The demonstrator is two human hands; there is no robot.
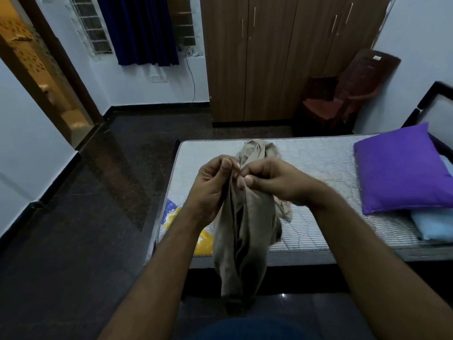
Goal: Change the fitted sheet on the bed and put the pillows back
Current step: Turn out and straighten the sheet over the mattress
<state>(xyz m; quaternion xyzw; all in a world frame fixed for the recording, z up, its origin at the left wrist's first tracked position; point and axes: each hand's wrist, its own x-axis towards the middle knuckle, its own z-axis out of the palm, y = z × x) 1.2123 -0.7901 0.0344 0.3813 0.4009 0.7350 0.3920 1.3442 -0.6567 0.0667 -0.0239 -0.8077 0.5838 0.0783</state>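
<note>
A beige fitted sheet (242, 231) is held up bunched over the near edge of a bare striped mattress (318, 163), its upper hem pinched between the thumb and fingers of the left hand (213, 185) and of the right hand (267, 180), the two hands almost touching; part of the cloth is left heaped on the mattress behind them, the rest hangs down past the bed's side. A purple pillow (399, 168) is seen stacked on a pale blue pillow (434, 227) at the right-hand end of the bed. The step in hand is judged to be the finding of a corner: the hem is best fed through the fingers until a seamed, elastic corner is reached, and the hands then drawn apart so the sheet is opened before it is hooked over a mattress corner. The pillows may need to be lifted off first.
</note>
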